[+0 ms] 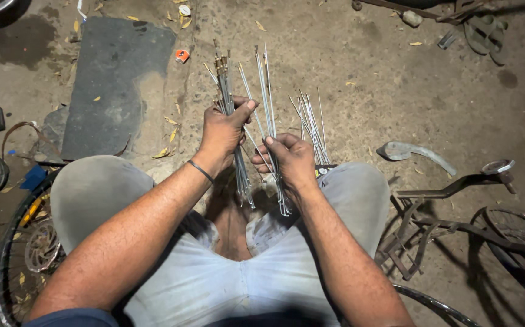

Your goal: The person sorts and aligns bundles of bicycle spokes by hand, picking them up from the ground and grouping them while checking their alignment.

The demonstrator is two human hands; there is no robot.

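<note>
Both hands close around thin metal spokes held up over the person's knees: the left hand [223, 132] has its grip shut on a bundle of spokes [231, 115] whose capped ends fan out toward the far side, thumb pressed across them, while the right hand [291, 158] pinches a smaller bunch of spokes [267, 91] between thumb and curled fingers, their near ends hanging down just past the wrist. The two bunches cross each other between the hands, which sit just beside one another. A dark band [201, 171] rings the left wrist. A third cluster of loose spokes [312, 124] stands beyond the right hand; what it rests on cannot be told. The person squats in pale grey trousers [93, 188] on a dirt floor [365, 72] scattered with dry leaves. At near left a bicycle wheel [23, 254] with its hub lies on the floor. To the right lie a curved metal piece [414, 154], a dark bicycle frame [456, 188] and another wheel rim [517, 227]. A dark flat mat [114, 85] lies on the far left, with a small red-and-white cap [181, 56] beside it, and a pair of sandals [485, 33] sits at far right
</note>
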